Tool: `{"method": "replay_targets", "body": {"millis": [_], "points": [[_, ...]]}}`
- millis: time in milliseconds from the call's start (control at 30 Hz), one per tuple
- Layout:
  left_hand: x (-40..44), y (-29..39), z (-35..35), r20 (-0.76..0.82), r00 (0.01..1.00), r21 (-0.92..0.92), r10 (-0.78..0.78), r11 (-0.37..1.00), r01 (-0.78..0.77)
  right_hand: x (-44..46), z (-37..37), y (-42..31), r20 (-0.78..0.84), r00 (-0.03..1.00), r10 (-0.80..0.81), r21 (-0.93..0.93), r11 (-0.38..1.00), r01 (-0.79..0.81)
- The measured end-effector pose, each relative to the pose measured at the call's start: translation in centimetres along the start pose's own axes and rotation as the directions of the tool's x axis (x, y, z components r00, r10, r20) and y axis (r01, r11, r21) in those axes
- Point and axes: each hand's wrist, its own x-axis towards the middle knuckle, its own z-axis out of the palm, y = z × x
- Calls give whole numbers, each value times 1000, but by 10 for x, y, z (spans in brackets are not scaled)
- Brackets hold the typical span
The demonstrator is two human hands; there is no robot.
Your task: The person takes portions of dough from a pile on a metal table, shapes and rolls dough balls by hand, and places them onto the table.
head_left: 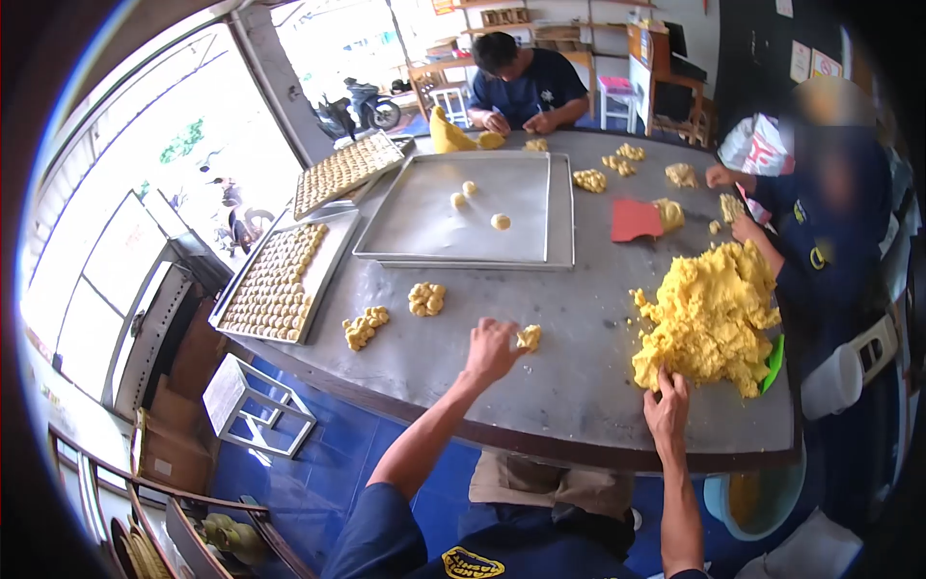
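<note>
My left hand [494,351] is over the steel table, thumb and fingertips closed on the side of a small dough lump [529,337]. At the near edge of a large mound of crumbly yellow dough [709,314], my right hand [666,410] has its fingers apart, fingertips touching the dough. Two clusters of small dough pieces, one [426,299] nearer the tray and another [366,329] farther left, lie beyond my left hand. A green scraper-like piece [774,365] sticks out from under the mound's right side.
A large metal tray [463,261] with a few dough balls lies mid-table. Trays of dough balls, one in front [326,289] and one behind [384,145], stand at left. Two people, one at the far side [529,87] and one at right [830,193], handle dough. A red sheet [635,220] lies near the mound.
</note>
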Motion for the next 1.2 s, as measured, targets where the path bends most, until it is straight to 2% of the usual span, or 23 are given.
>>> {"method": "replay_targets", "body": {"millis": [67,167,267,367,400,467,533,567,600,667,767,867,967,1067,1100,1200], "points": [[5,-4,28,-45,998,-22,44,999,-45,4,1,10,37,999,-32,-45,998,33],[9,-2,33,0,1000,-275,-14,961,14,11,-19,3,185,982,21,-90,996,-5],[5,0,43,-237,968,-404,-82,915,-22,17,-40,11,131,988,-77,-90,992,89],[6,-3,46,-282,957,-510,-66,856,-91,19,-41,11,173,978,115,33,992,-122],[5,-4,44,-210,976,-489,-52,870,-58,19,-35,17,194,967,165,59,982,-179],[6,-4,32,-71,997,-436,-29,900,-4,5,-20,26,118,988,100,-26,995,-97],[7,1,26,-72,994,-475,-76,879,33,-3,2,30,121,962,246,165,950,-264],[8,3,24,-70,993,-495,-99,867,51,-9,17,35,47,993,112,252,960,-121],[10,5,23,-46,988,-521,-146,847,100,-10,2,9,137,967,214,243,939,-242],[18,11,22,9,972,-566,-233,800,197,-9,14,-2,-15,997,81,77,994,-80],[31,10,39,-16,945,-654,-327,719,237,3,2,-25,67,978,195,-32,981,-193],[42,3,42,152,932,-768,-330,555,321,9,1,-19,32,989,146,-42,989,-145],[43,-2,51,63,946,-736,-319,625,260,17,-2,-8,116,982,148,-24,989,-146],[30,0,47,-81,958,-457,-277,864,211,27,-22,3,196,979,60,-93,995,-42],[26,4,39,-77,972,-428,-221,888,168,26,-23,12,110,992,-67,-94,993,77],[15,7,28,-29,997,-341,-66,939,53,18,-23,18,56,998,19,-18,1000,-18]]}}
